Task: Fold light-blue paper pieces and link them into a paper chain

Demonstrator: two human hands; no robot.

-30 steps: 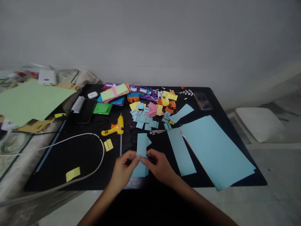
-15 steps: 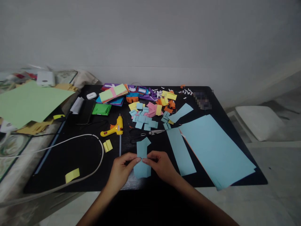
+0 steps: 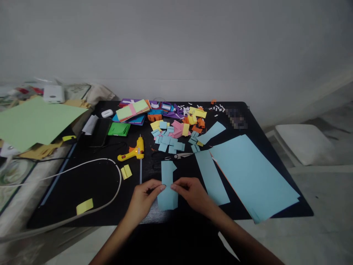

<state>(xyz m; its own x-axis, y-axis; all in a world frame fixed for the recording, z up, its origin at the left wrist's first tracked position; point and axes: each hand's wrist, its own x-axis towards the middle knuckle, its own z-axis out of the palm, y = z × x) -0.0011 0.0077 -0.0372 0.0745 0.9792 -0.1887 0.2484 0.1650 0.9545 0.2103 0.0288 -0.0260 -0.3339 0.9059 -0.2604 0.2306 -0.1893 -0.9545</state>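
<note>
The left hand [image 3: 145, 195] is pinching the left edge of a blue paper strip [image 3: 167, 173], its grip closing thumb against fingers with only the thin paper between them. The right hand [image 3: 191, 191] is pinching the opposite edge in the same way, its grip likewise closing on the paper, and the two thumbs are pointing toward each other, a little apart. The strip is lying lengthwise between the hands near the front edge of the black surface [image 3: 96, 198], its wider lower part spreading below the thumbs. Just beyond its far end, scissors [image 3: 179, 156] are lying with their blades pointing right. Further back, small folded blue pieces [image 3: 168, 141] are sitting in a cluster beside pink paper pieces [image 3: 177, 129]. To the left, a yellow glue gun [image 3: 135, 151] is resting on its side, and a folded yellow piece [image 3: 126, 172] is lying near it, just beside a looping white cable [image 3: 120, 180]. On the right, a long blue strip [image 3: 212, 178] is slanting beside large blue sheets [image 3: 253, 176], while a shorter blue piece [image 3: 212, 133] is lying behind them.
</note>
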